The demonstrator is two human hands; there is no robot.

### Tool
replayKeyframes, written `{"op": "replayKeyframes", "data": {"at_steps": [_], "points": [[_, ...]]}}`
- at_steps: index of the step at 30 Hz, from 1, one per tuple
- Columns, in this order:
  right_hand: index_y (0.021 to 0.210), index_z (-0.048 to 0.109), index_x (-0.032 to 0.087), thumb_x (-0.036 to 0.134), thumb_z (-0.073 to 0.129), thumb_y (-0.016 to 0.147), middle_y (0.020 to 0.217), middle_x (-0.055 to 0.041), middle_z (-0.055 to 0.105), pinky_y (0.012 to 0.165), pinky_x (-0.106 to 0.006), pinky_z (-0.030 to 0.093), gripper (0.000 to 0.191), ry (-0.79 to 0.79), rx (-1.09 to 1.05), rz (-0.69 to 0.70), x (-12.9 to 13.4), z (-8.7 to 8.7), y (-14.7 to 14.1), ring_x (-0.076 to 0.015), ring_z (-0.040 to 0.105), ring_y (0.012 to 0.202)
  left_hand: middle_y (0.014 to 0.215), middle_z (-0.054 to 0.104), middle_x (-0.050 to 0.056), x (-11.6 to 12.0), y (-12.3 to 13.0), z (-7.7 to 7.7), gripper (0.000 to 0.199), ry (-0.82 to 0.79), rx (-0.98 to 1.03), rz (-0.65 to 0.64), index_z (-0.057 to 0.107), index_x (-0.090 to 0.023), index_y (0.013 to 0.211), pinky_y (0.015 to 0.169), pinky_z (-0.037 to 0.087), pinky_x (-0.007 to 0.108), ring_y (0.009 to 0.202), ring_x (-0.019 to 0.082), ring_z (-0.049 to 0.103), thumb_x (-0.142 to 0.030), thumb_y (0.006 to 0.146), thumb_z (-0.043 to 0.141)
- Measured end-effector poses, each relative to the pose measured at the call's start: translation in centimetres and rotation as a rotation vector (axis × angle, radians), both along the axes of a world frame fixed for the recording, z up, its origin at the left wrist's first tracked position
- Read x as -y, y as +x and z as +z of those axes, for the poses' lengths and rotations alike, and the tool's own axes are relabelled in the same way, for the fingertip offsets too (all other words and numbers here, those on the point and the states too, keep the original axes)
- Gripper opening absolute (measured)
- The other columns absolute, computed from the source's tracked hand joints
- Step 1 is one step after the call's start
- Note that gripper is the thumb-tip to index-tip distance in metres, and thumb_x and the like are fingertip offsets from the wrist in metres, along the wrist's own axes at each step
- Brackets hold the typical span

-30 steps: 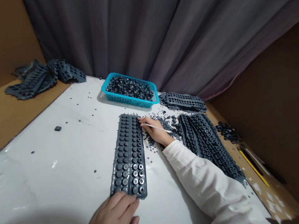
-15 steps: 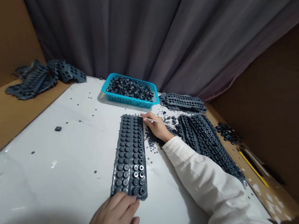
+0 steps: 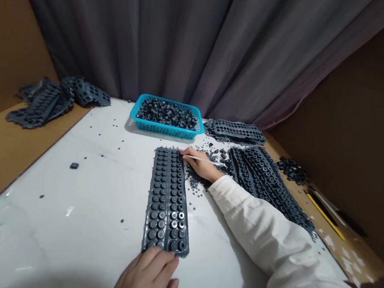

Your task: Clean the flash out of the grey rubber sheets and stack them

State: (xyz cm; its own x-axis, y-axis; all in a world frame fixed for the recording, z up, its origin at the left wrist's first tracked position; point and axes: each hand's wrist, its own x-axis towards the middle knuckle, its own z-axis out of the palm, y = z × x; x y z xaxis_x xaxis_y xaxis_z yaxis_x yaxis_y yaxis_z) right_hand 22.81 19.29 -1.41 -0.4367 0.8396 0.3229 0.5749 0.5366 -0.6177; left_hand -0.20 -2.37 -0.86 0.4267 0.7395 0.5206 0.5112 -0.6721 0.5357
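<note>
A long dark grey rubber sheet (image 3: pixel 164 196) with rows of raised round buttons lies on the white table, its far end pointing toward the basket. My left hand (image 3: pixel 144 286) rests its fingertips on the near end of this sheet, the thumb apart from the fingers and off the sheet. At the far right corner, my right hand (image 3: pixel 198 164) is closed around a thin white stick (image 3: pixel 206 159), its tip close to the last buttons. Whether the tip touches a button is hidden by the fingers. Small dark round bits (image 3: pixel 194 187) lie scattered beside and under my right hand.
A blue perforated basket (image 3: pixel 168 127) full of small dark pieces stands behind the sheet. More button sheets (image 3: pixel 266 185) and a punched sheet (image 3: pixel 235 130) lie to the right. Rubber scraps (image 3: pixel 45 103) are heaped at the far left. A yellow tool (image 3: pixel 325 215) sits at the right edge.
The fingertips of my right hand have shifted slightly left and nearer, with the white stick turning a little. My left hand and the sheet stay nearly where they were.
</note>
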Motion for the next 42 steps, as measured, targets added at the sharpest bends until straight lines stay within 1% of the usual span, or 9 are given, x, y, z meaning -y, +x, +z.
{"op": "replayKeyframes", "data": {"at_steps": [11,15,22,24,26,30,32,36,42], "points": [[0.096,0.057,0.016,0.037,0.038,0.092,0.085,-0.0078,0.069,0.068,-0.027,0.045,0.028,0.138,0.083,-0.272,-1.7,0.9,0.6,-0.0187,0.063,0.07,0.081,0.066,0.001,-0.2,-0.1,0.0,0.026,0.032,-0.007,-0.007,0.065,-0.019,0.097,0.064,0.051,0.026,0.075,0.016,0.061,-0.012,0.085,0.043],[0.095,0.058,0.018,0.035,0.043,0.09,0.089,-0.0078,0.069,0.07,-0.026,0.045,0.023,0.142,0.117,-0.294,0.4,1.9,1.0,-0.0195,0.064,0.076,0.082,0.067,0.0,-0.2,-0.2,-0.1,0.025,0.064,-0.005,0.012,0.066,-0.018,0.097,0.064,0.05,0.027,0.075,0.016,0.06,-0.014,0.086,0.043],[0.083,0.062,0.016,0.035,0.047,0.089,0.053,-0.0003,0.055,0.05,-0.024,0.039,0.025,0.102,0.119,-0.431,6.3,3.7,1.2,-0.0149,0.051,0.047,0.093,0.068,0.003,0.1,-0.3,-0.5,0.023,0.091,-0.023,0.011,0.065,-0.015,0.099,0.074,0.047,0.03,0.085,0.019,0.059,-0.013,0.087,0.045],[0.081,0.063,0.015,0.035,0.05,0.088,0.057,-0.0014,0.058,0.049,-0.024,0.041,0.024,0.056,0.007,-0.39,8.7,4.2,0.4,-0.0141,0.053,0.05,0.095,0.067,0.004,0.2,-0.4,-0.6,0.024,0.087,-0.036,-0.015,0.064,-0.014,0.1,0.076,0.047,0.032,0.088,0.02,0.059,-0.012,0.088,0.044],[0.081,0.065,0.015,0.03,0.055,0.086,0.073,-0.0057,0.066,0.057,-0.025,0.048,0.019,-0.038,-0.124,-0.256,11.5,4.6,-0.8,-0.0159,0.061,0.065,0.097,0.067,0.006,0.2,-0.5,-0.7,0.024,0.079,-0.056,-0.042,0.063,-0.013,0.103,0.077,0.048,0.034,0.089,0.021,0.058,-0.012,0.088,0.044],[0.083,0.066,0.016,0.022,0.058,0.084,0.076,-0.0066,0.069,0.062,-0.025,0.051,0.011,-0.173,-0.184,-0.056,16.9,4.4,-3.0,-0.0143,0.063,0.067,0.097,0.067,0.008,0.3,-0.7,-1.0,0.024,0.073,-0.077,-0.077,0.062,-0.011,0.104,0.078,0.05,0.036,0.091,0.022,0.058,-0.011,0.087,0.045],[0.088,0.066,0.015,0.017,0.058,0.083,0.081,-0.008,0.069,0.066,-0.025,0.052,0.009,-0.165,-0.205,0.045,18.7,3.8,-3.4,-0.0142,0.064,0.073,0.097,0.067,0.009,0.4,-0.7,-1.1,0.024,0.087,-0.077,-0.09,0.062,-0.011,0.104,0.078,0.051,0.036,0.092,0.022,0.059,-0.011,0.086,0.046],[0.092,0.064,0.014,0.012,0.059,0.081,0.087,-0.0106,0.068,0.074,-0.029,0.052,0.012,-0.005,-0.15,0.235,19.8,2.6,-3.3,-0.0163,0.062,0.083,0.096,0.068,0.009,0.3,-0.7,-1.2,0.022,0.114,-0.086,-0.082,0.062,-0.011,0.101,0.079,0.052,0.036,0.091,0.022,0.06,-0.011,0.086,0.046],[0.098,0.061,0.014,0.011,0.061,0.082,0.11,-0.0135,0.066,0.084,-0.035,0.053,0.017,0.128,-0.093,0.3,19.9,1.3,-2.7,-0.0193,0.059,0.098,0.093,0.068,0.007,0.2,-0.6,-1.0,0.022,0.132,-0.085,-0.077,0.062,-0.013,0.1,0.08,0.052,0.035,0.09,0.021,0.061,-0.011,0.087,0.045]]}}
